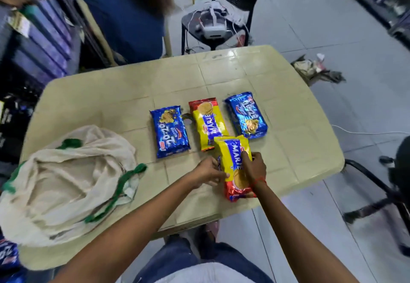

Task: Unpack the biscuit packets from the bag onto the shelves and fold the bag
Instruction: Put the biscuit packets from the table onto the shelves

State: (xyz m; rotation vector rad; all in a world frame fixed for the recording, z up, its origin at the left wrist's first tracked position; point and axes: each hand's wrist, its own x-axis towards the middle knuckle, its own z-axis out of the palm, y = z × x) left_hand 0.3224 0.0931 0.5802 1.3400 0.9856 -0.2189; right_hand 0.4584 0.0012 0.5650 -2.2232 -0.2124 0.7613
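Note:
A yellow and red Marie packet (235, 160) is held near the front of the beige table (111, 96). My right hand (255, 166) grips its right side and my left hand (209, 171) holds its left edge. Beyond it lie three packets in a row: a blue 20-20 packet (169, 130), a second Marie packet (207, 123) and another blue 20-20 packet (246, 114). The cream cloth bag (64, 185) with green handles lies crumpled on the table's left front corner.
A person in dark blue (119, 10) stands beyond the table at the left, beside dark shelves (37, 45). A black chair (221, 18) holds a white headset and cables. An office chair base (381, 196) is at the right. Rubbish (312, 66) lies on the floor.

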